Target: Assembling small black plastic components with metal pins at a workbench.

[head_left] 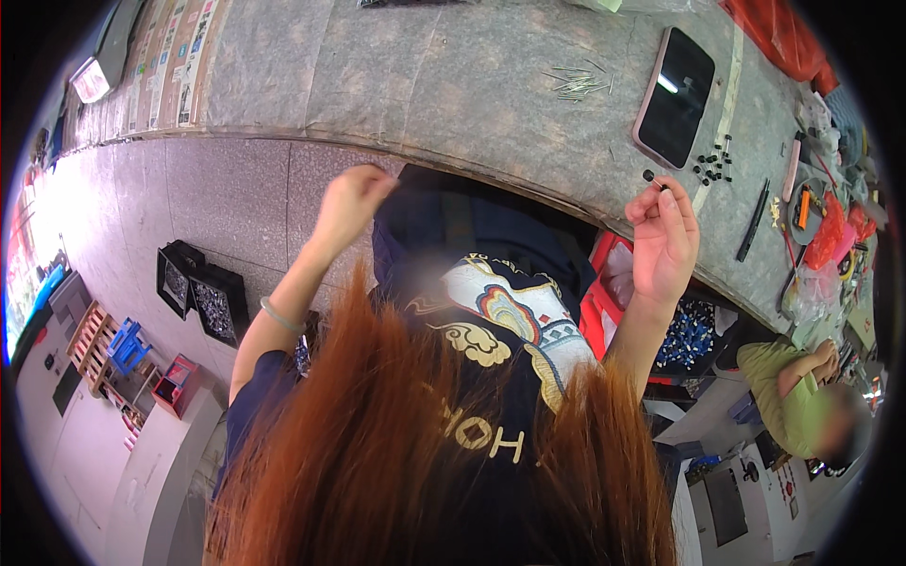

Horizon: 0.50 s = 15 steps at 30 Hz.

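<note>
My right hand point(666, 231) is raised at the table's front edge, its thumb and fingers pinched on a small black-headed metal pin point(649, 176). Just beyond it, a cluster of similar black-headed pins point(714, 162) lies on the grey table point(453, 85). My left hand point(351, 206) hangs in front of the table edge, above the floor, with its fingers curled together. Whatever its fingertips may hold is too small and blurred to make out. Farther back on the table sits a loose pile of thin bare metal pins point(578, 82).
A phone point(675, 98) lies beside the pins, with a black pen point(753, 221) to its right. Tools and plastic bags crowd the right end. Below are a red crate point(595, 316), a bin of blue-and-white pieces point(687, 335) and black trays point(215, 304). A person in green point(788, 387) sits at right.
</note>
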Motion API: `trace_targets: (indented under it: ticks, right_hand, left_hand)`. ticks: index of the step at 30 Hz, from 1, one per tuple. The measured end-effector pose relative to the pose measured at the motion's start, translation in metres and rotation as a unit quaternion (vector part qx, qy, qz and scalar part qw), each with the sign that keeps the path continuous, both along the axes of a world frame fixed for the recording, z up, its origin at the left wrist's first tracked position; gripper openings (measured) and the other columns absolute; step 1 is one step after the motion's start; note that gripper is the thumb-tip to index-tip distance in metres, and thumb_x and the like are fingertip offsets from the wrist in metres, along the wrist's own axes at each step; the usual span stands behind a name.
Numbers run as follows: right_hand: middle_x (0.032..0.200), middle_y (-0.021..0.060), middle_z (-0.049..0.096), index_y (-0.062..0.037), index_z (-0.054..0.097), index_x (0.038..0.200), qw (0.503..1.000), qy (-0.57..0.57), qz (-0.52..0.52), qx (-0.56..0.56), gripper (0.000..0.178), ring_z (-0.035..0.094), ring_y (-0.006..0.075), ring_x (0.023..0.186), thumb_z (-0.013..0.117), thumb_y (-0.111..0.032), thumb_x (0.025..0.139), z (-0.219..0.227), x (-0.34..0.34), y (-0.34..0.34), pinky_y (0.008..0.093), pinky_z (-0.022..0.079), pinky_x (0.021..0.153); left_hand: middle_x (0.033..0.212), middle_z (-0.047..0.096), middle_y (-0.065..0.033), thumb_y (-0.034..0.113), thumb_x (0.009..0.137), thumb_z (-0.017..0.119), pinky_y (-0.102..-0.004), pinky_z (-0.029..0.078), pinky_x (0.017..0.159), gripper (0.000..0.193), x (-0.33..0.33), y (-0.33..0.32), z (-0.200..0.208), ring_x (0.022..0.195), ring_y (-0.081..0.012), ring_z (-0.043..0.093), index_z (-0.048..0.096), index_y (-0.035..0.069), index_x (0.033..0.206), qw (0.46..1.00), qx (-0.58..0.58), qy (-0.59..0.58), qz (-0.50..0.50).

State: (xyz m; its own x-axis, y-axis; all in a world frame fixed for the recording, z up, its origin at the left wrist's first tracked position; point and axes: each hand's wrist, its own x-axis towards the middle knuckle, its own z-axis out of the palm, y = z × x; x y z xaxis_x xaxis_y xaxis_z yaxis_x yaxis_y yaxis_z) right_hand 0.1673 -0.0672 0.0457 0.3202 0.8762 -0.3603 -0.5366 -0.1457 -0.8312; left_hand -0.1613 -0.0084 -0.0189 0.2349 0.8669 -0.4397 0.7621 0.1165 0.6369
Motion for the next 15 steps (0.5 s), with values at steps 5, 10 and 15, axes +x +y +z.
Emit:
trace_targets:
  ticks: [5,10,15]
  right_hand:
    - [0.076,0.0063,0.054,0.0029,0.053,0.097,1.0,0.006,0.006,-0.003,0.019,0.05,0.0125,0.066,0.049,-0.009,0.082,-0.001,-0.001,-0.002,0.0247,0.04,0.063]
    - [0.077,0.0075,0.056,0.0039,0.052,0.099,0.997,0.067,0.044,-0.005,0.021,0.052,0.0132,0.067,0.05,-0.005,0.081,0.001,-0.016,0.001,0.0234,0.041,0.063]
    - [0.08,0.0096,0.058,0.0043,0.053,0.1,0.996,0.059,0.06,-0.005,0.022,0.053,0.0137,0.068,0.052,-0.002,0.078,0.011,-0.03,0.002,0.0234,0.042,0.065]
  left_hand:
    - [0.072,0.058,-0.0175,0.021,0.077,0.055,-0.0364,0.044,0.061,0.022,-0.083,-0.002,-0.033,0.065,-0.0293,0.057,0.06,0.0,0.081,0.927,0.23,0.285,-0.076]
    - [0.075,0.06,-0.0164,0.021,0.077,0.056,-0.0344,0.044,0.061,0.023,-0.062,0.009,-0.002,0.066,-0.0271,0.059,0.06,0.0,0.083,0.981,-0.065,0.169,0.071]
    - [0.079,0.061,-0.0116,0.014,0.078,0.055,-0.0267,0.045,0.065,0.02,0.025,0.016,0.07,0.071,-0.0149,0.058,0.057,-0.001,0.093,0.979,-0.135,-0.142,-0.057]
